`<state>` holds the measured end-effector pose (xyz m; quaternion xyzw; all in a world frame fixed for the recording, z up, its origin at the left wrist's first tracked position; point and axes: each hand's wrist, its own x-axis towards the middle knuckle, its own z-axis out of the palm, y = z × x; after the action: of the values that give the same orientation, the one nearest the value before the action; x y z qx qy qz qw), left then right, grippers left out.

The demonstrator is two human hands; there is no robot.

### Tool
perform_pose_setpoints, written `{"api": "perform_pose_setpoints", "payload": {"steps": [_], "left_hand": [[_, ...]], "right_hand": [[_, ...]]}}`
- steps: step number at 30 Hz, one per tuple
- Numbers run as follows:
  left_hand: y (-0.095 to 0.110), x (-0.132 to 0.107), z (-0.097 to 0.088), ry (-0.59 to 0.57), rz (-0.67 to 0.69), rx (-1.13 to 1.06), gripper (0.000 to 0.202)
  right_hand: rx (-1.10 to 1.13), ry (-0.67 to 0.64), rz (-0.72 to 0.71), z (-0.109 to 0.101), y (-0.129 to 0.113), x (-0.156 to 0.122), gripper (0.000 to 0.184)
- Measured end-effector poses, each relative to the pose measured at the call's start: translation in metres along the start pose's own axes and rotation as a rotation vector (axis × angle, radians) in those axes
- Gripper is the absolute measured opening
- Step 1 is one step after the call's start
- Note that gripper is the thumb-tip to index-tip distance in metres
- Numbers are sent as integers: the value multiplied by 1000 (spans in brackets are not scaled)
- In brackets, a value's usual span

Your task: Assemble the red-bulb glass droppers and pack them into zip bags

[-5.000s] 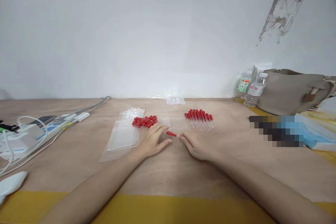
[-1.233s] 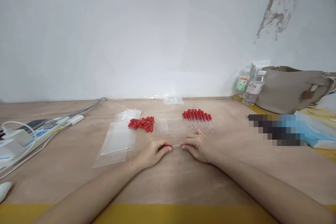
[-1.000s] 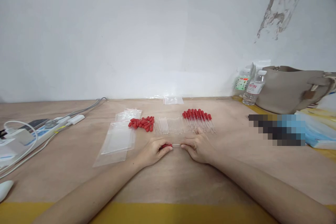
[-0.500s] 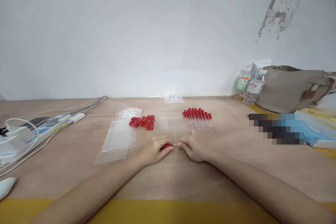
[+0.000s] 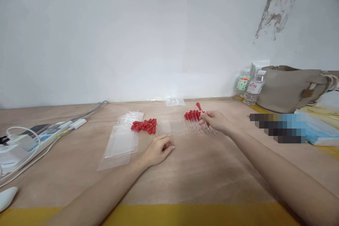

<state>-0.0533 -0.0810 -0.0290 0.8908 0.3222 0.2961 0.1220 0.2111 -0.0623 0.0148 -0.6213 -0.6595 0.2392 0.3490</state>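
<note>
My right hand (image 5: 213,120) pinches a dropper by its clear tube, its red rubber bulb (image 5: 198,106) pointing up and tilted left. It hovers over a row of droppers with red bulbs (image 5: 192,114), hiding part of the row. My left hand (image 5: 160,150) rests on the table, loosely curled with a gap between thumb and fingers; nothing shows in it. Beyond it lie loose red rubber bulbs (image 5: 145,126) in a heap. Several thin clear tubes (image 5: 171,126) lie side by side between the heap and the row.
Clear plastic bags (image 5: 120,143) lie at left. A power strip (image 5: 50,134) with cables and a white mouse (image 5: 7,197) are further left. At right stand two bottles (image 5: 254,88), a grey handbag (image 5: 287,88) and a blue package (image 5: 315,130). A small bag (image 5: 174,102) lies by the wall.
My right hand has moved away from my left, up and right to the dropper row, carrying a dropper. The red bulb has left my left hand, which stays in place.
</note>
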Motion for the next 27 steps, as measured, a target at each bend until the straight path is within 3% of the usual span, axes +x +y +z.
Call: {"api": "perform_pose_setpoints", "payload": {"steps": [3,6,12,20,27], "left_hand": [[0,1,0,-64,16,-6,16],[1,-1,0,-66,-6,-23,15],[2,-5,-1,-43,-27,-11,20],[4,-3,-1,-78,-60,0,22],[5,-4,-3,-90,-46,-7,12]], "right_hand": [[-174,161,68,-2,-5,22,38],[-443,277,133,18,-11,33,36],[-630,215,136,58,-6,42,34],[-698,222,121,61,-4,39,44],[-700,111,103,75,-21,27,33]]}}
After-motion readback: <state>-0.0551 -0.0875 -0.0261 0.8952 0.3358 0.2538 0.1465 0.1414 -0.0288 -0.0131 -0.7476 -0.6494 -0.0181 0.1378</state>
